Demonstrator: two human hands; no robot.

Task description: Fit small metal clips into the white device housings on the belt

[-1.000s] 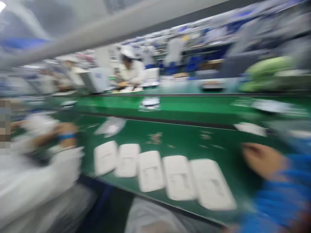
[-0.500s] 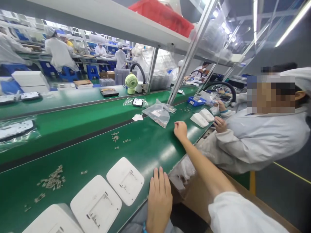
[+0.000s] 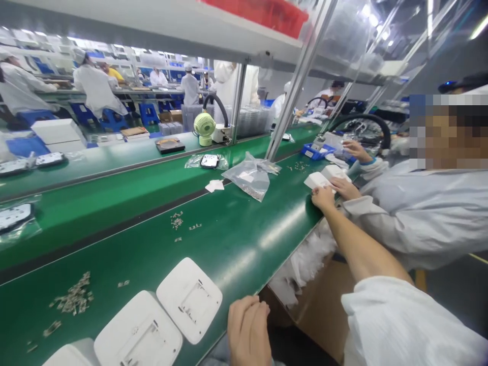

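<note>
My right hand point(image 3: 323, 198) reaches far along the green work surface, its curled fingers closed at the near edge of a white plastic housing point(image 3: 315, 179); their tips are partly hidden. Right beside it, a co-worker's hand point(image 3: 345, 188) rests at a second white housing point(image 3: 337, 172). My left hand point(image 3: 249, 330) is at the surface's near edge, fingers bent and pressed together, with no object showing in it. Left of that hand lies a white housing point(image 3: 189, 300) with a rectangular recess. Another white housing point(image 3: 139, 330) adjoins it, and a third point(image 3: 72, 356) is cut off by the frame.
Small metal pieces point(image 3: 74, 297) lie in a pile at left, with smaller groups point(image 3: 176, 220) farther up. A clear plastic bag point(image 3: 249, 175), a blue bin point(image 3: 317, 151) and a green fan point(image 3: 205, 127) stand beyond. A metal post point(image 3: 293, 86) rises between the bag and bin.
My right hand has moved farther right and forward, to the white housing beside the co-worker. My left hand has gone from flat, straight fingers to bent ones. The view has shifted slightly.
</note>
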